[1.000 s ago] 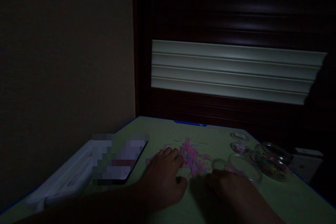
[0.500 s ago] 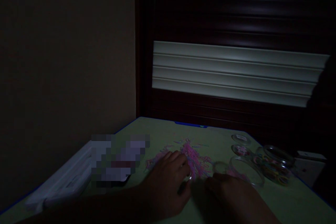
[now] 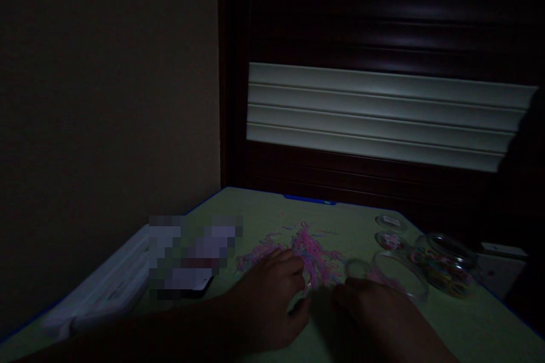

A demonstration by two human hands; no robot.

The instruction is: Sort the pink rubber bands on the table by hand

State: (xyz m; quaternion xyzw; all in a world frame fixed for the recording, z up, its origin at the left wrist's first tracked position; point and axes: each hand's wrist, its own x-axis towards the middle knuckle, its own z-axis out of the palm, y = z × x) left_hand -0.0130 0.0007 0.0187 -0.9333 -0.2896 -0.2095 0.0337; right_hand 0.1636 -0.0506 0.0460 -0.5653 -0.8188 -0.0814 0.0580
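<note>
"Where's the tangle of pink rubber bands (image 3: 315, 255)?"

"Just ahead of the left hand (image 3: 266, 300), the nearer one, long axis running away from the person (right hand (image 3: 368, 309) just apart)."

"Gripping any?"

"Can't tell; both hands curl in shadow."

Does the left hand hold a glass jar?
No, the left hand is at the pile of pink rubber bands, and the glass jars stand away to the right.
</note>
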